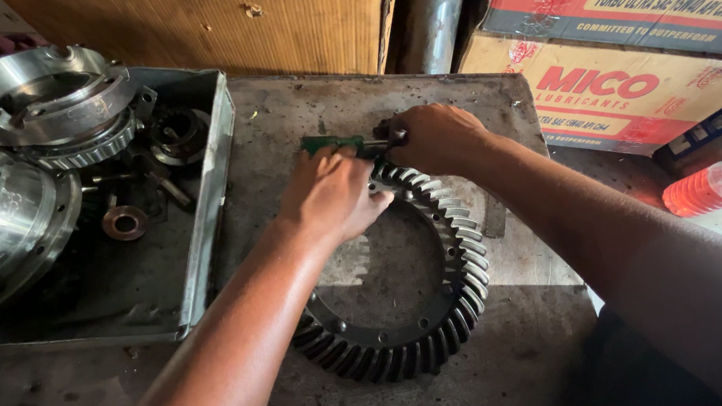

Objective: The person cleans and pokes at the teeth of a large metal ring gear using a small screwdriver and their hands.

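A large dark ring gear [440, 309] with slanted teeth lies flat on a grimy metal table [456, 99]. My left hand [330, 193] rests over the gear's far rim, its fingers closed on a small green-handled tool [325, 143]. My right hand [438, 135] sits just to the right of it, gripping the tool's dark metal end at the gear's top edge. Both forearms reach in from the bottom of the view and hide part of the gear's left side.
A shallow metal tray [211, 181] at left holds shiny round housings [38, 96], a washer [125, 222] and small parts. Cardboard boxes [620, 84] stand behind and at right. A plastic bottle with orange liquid [716, 185] lies at the right edge.
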